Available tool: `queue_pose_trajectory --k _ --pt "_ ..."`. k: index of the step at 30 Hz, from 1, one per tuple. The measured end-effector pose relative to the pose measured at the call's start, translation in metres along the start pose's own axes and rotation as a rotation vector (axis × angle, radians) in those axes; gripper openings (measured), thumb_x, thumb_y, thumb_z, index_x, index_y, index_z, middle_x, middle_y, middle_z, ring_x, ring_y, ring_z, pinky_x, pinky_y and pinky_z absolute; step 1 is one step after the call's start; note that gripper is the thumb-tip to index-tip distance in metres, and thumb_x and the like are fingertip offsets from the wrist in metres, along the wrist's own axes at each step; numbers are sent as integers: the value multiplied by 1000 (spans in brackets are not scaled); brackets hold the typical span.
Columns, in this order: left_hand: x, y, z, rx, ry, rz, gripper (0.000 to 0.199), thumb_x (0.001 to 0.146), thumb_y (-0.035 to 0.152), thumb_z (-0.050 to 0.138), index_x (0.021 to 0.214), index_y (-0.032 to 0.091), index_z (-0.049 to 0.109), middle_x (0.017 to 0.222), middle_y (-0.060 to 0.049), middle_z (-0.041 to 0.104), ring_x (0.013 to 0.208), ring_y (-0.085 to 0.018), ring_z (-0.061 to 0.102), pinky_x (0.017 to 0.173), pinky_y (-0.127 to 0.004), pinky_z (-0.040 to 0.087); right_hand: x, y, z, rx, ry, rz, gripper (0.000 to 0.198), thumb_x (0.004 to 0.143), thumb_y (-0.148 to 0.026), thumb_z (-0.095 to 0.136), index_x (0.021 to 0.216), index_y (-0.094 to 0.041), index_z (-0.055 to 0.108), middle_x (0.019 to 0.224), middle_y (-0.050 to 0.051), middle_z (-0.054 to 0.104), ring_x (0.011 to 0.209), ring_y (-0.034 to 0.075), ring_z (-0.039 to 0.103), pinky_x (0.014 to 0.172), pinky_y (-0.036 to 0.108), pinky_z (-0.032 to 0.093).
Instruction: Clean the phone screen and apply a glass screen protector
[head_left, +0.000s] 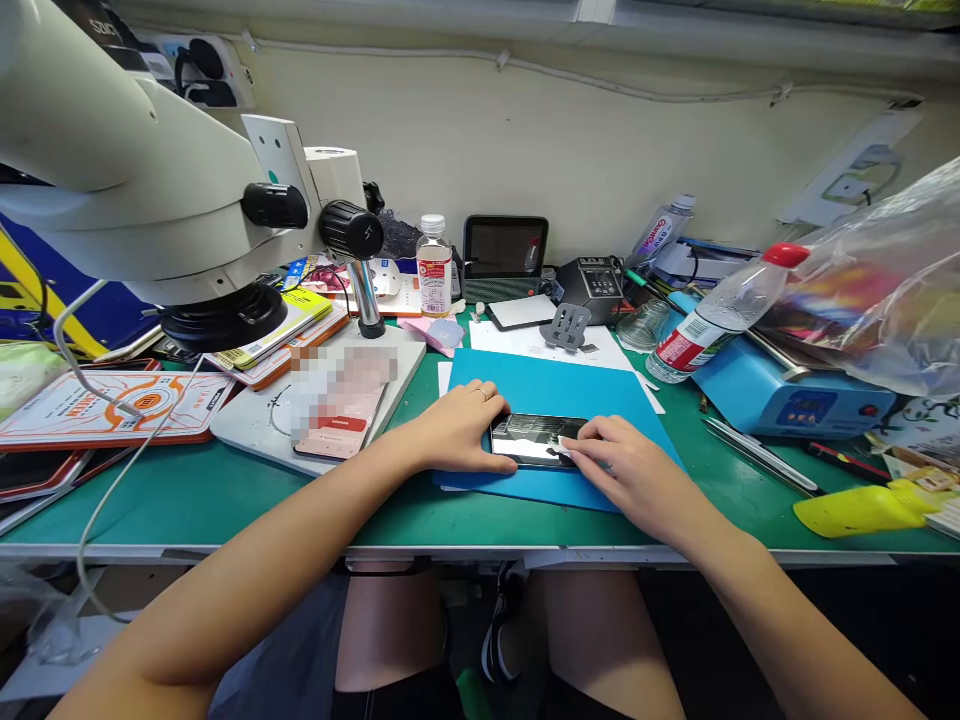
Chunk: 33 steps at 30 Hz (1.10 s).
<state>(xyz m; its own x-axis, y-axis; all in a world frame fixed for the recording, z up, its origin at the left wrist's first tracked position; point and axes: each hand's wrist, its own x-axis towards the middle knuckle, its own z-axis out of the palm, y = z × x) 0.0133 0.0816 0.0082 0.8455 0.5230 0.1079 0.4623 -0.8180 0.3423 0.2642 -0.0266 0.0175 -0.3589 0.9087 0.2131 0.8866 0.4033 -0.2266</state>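
Note:
A smartphone (525, 440) with a dark, glossy screen lies sideways on a blue mat (585, 385). My left hand (469, 428) grips its left end, the thumb along the near edge and the fingers at the far edge. Over the right part of the screen, my right hand (626, 465) is closed in a pinch on a small white piece (564, 445). That piece touches the glass, and its kind is hard to make out. Another phone (341, 425) with a lit, partly blurred screen rests on the microscope's white base (409, 365) to the left.
A microscope (187, 200) overhangs the left side. Along the back stand a small bottle (435, 275) and a dark-screened device (506, 260). To the right are a red-capped bottle (720, 320), a blue machine (787, 385), tweezers (757, 452) and a yellow bottle (862, 508).

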Motion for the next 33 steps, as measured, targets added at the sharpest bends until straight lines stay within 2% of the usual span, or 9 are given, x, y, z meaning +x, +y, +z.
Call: queue_pose_trajectory --k 8,12,16,21,33 --pt "0 0 3 13 4 5 55 80 59 73 113 17 60 109 -10 60 102 -30 55 83 -40 45 29 -29 18 14 -25 -57 28 102 -26 49 94 -20 75 95 9 66 91 24 59 79 39 52" --pt "0 1 2 10 9 4 53 81 58 72 112 17 61 108 -10 60 102 -30 56 83 -40 45 31 -39 20 2 -25 -95 25 101 -25 50 98 -21 75 95 9 66 92 24 59 77 37 52" --pt "0 0 2 6 11 13 56 81 61 72 114 17 60 109 -10 60 103 -30 56 84 -40 45 15 -34 11 9 -45 -104 27 102 -26 48 101 -22 75 95 10 65 90 24 60 76 37 53" --pt "1 -2 4 -5 16 11 58 79 60 74 116 17 60 110 -10 60 105 -30 56 88 -42 46 3 -16 2 22 -23 -47 31 103 -32 47 103 -24 77 95 10 67 90 25 63 77 40 54" --pt "1 -1 1 -2 11 3 56 79 60 75 113 17 61 109 -10 60 104 -30 56 87 -41 46 29 -23 13 -51 -61 -149 27 101 -27 49 104 -20 75 97 11 65 90 25 58 75 39 52"
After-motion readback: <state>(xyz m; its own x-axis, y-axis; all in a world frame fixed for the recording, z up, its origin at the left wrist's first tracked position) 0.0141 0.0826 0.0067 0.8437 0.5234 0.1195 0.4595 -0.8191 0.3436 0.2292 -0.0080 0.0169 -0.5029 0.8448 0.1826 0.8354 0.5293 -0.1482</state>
